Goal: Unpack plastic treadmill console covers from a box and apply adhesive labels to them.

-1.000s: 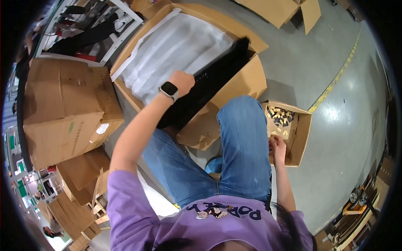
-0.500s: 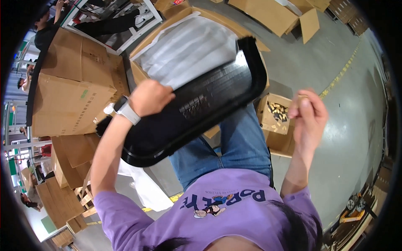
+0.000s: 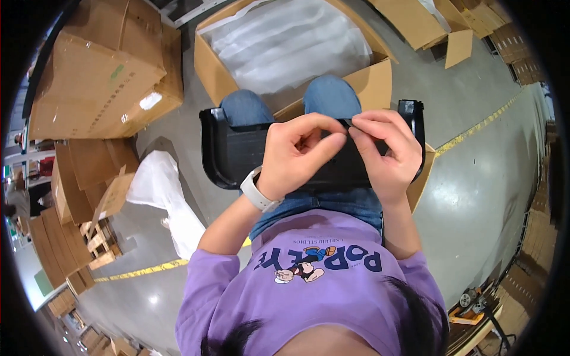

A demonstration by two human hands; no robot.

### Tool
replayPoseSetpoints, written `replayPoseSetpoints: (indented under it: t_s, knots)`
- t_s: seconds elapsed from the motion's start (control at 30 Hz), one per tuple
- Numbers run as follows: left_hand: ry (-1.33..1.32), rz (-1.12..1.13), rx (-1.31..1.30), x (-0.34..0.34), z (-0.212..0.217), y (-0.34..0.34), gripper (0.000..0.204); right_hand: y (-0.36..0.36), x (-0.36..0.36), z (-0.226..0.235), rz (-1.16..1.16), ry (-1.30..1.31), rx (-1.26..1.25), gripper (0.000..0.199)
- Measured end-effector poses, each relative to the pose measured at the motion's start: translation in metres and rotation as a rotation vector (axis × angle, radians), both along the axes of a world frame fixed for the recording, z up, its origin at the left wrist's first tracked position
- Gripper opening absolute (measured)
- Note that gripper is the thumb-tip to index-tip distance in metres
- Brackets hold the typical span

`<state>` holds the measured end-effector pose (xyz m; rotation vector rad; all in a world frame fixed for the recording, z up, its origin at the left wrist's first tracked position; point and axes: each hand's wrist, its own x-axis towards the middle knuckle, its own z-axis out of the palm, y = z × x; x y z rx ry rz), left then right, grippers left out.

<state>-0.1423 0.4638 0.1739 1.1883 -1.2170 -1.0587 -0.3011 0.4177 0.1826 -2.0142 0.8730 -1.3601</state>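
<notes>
Grey concrete floor (image 3: pixel 475 196) spreads under everything, crossed by a yellow line (image 3: pixel 475 127). A big open cardboard box (image 3: pixel 208 71) lined with white plastic sheeting (image 3: pixel 291 41) stands just beyond the knees, and a closed cardboard box (image 3: pixel 95 77) sits to its left, with flattened cartons stacked further left. A crumpled white bag (image 3: pixel 166 196) lies on the floor at the person's left side. Across the lap, on the blue jeans (image 3: pixel 323 95), rests a black plastic tray (image 3: pixel 237 148), lying crosswise with its raised ends at either side. The left hand (image 3: pixel 297 157), a white watch (image 3: pixel 258 190) on its wrist, and the right hand (image 3: pixel 383 151) meet over the tray's middle, fingertips pinched together on something too small to make out at the tray's far edge.
</notes>
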Motion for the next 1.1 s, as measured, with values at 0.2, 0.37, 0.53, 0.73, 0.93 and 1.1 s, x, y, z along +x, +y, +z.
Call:
replayPoseSetpoints:
  t_s: [0.2,0.37,0.53,0.73,0.93,1.1]
  knots:
    - [0.164,0.094,0.013,0.0,0.004,0.006,0.011,0.003,0.016,-0.008,-0.038,0.027,-0.282,0.026]
    - [0.105,0.07,0.015,0.005,0.0,0.006,0.012,0.0,0.017,-0.016,-0.005,0.054,-0.3,0.026]
    - [0.104,0.101,0.016,0.001,-0.01,0.001,0.01,0.002,0.017,-0.018,-0.009,0.069,-0.203,0.023]
    - [0.154,0.084,0.013,0.0,-0.016,-0.003,0.01,0.002,0.016,-0.02,0.029,-0.033,0.078,0.02]
    - [0.227,0.096,0.009,-0.003,-0.019,-0.006,0.01,0.002,0.018,-0.022,0.053,-0.165,0.26,0.018]
    - [0.291,0.147,-0.034,-0.008,-0.022,-0.009,0.006,0.001,0.019,-0.024,0.09,-0.229,0.312,0.017]
